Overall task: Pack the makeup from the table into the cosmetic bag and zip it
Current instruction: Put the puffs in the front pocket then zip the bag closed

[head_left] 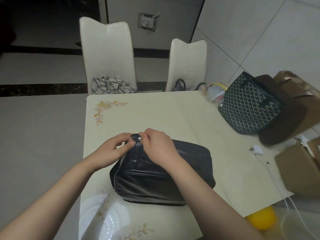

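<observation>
From my head camera, the glossy black, boxy cosmetic bag (162,172) lies on the cream table with flower prints at its corners (155,115), in the near middle of the top, and I place everything else by that bag. My left hand (112,149) sits at the bag's far left corner, fingers curled round the black fabric there, thumb pressed against the top edge. My right hand (159,146) comes over the bag from the right, its forearm lying across the top, thumb and fingertips pinched together just beside a small round silver metal piece (139,139) at that same corner; I cannot tell whether they hold a zip pull. Far right of the bag stand a dark tote bag with a pale chevron pattern (249,104) and a brown hat (284,122), touching each other. Right of the bag lie a white charger plug with its cable (257,149) and a brown cardboard box (301,170) at the table edge. Beyond the bag are two white high-backed chairs (107,54), the left one carrying a crumpled checked cloth (111,87).
</observation>
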`<state>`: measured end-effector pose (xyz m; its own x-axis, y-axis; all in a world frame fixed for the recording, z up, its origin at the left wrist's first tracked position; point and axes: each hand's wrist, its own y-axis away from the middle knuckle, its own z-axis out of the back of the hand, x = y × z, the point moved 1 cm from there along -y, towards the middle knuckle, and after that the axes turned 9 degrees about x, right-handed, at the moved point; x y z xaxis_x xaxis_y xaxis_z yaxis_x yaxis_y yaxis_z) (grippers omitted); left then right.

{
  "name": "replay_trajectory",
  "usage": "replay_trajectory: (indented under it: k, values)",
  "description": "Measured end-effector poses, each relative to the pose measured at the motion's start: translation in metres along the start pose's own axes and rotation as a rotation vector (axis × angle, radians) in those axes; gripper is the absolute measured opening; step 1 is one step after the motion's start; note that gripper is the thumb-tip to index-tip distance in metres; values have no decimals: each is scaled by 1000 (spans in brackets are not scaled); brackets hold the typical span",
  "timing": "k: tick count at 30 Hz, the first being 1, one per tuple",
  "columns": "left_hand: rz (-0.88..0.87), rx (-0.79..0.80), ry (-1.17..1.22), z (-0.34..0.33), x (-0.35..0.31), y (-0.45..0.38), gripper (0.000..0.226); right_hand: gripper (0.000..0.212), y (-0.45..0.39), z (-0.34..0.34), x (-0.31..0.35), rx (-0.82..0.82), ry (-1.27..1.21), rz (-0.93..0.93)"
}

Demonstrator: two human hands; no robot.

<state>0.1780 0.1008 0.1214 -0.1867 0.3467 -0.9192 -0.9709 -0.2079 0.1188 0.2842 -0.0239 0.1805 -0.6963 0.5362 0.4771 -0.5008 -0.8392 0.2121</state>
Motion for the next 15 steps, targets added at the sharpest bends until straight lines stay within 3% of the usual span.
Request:
replay_trajectory:
  k: [3,7,11,15]
  values:
    - [-23,-23,103,-6,3,0,48,36,10,1,-6,-6,-24,17]
    - [-26,-115,169,-15,2,1,48,68,28,-1,-35,-254,228,55]
    - [-2,-167,215,-24,1,2,25,60,33,9,-58,-77,226,-126]
    - [18,-219,187,-28,1,5,19,49,42,21,-79,-108,136,-160]
